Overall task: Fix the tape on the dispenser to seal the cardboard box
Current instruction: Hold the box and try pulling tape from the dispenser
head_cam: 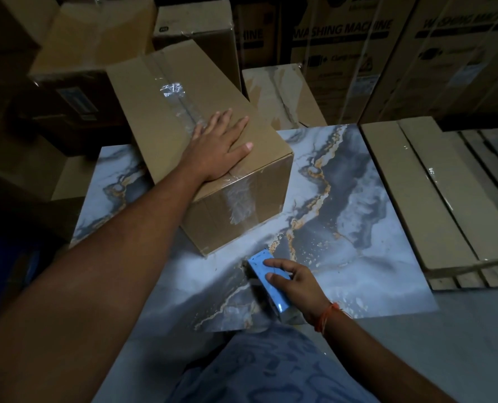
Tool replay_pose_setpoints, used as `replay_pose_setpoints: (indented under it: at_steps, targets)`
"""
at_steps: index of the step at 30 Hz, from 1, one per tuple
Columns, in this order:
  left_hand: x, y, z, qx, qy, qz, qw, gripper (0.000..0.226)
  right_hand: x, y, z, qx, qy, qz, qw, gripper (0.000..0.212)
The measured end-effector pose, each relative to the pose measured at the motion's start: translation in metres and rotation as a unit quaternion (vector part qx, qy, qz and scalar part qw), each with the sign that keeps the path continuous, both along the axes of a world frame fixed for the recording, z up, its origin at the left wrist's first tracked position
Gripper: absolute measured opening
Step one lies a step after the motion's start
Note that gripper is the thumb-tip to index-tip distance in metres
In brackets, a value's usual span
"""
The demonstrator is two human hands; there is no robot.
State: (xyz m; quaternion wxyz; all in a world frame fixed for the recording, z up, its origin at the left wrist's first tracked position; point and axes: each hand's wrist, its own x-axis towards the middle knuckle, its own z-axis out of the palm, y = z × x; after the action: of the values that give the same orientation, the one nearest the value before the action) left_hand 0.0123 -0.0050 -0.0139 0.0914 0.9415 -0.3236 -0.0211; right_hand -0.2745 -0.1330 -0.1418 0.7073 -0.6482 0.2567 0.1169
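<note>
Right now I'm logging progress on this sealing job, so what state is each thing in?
Cardboard box: flaps closed, clear tape along the top seam and down the near end.
Left hand: open, flat on the box top.
Tape dispenser: blue, held low over the marble-patterned surface; cannot tell if it touches.
Right hand: closed around the dispenser.
Orange wrist thread: worn on the right wrist.
</note>
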Motion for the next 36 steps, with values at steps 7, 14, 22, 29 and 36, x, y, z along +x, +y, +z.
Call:
replay_pose_setpoints:
  at_steps: [7,14,22,29,36]
  targets:
    - [0.001,0.000,0.000,-0.002,0.000,0.001,1.000,0.073,0.005,0.002,0.000,0.005,0.005,-0.008,1.000,0.030]
    - [0.000,0.000,-0.001,-0.005,-0.001,0.000,1.000,0.072,0.004,0.001,0.001,0.005,0.012,-0.022,1.000,0.030]
    - [0.000,0.000,-0.001,-0.002,-0.003,0.000,1.000,0.071,0.013,0.004,0.010,0.135,0.055,-0.091,0.985,0.026]
    - [0.001,0.000,-0.003,-0.003,-0.002,0.000,1.000,0.073,0.009,-0.002,0.011,0.149,0.069,-0.089,0.982,0.025]
    - [0.000,0.001,-0.001,-0.005,-0.004,0.002,1.000,0.072,0.014,0.001,0.016,0.147,0.115,-0.095,0.978,0.020]
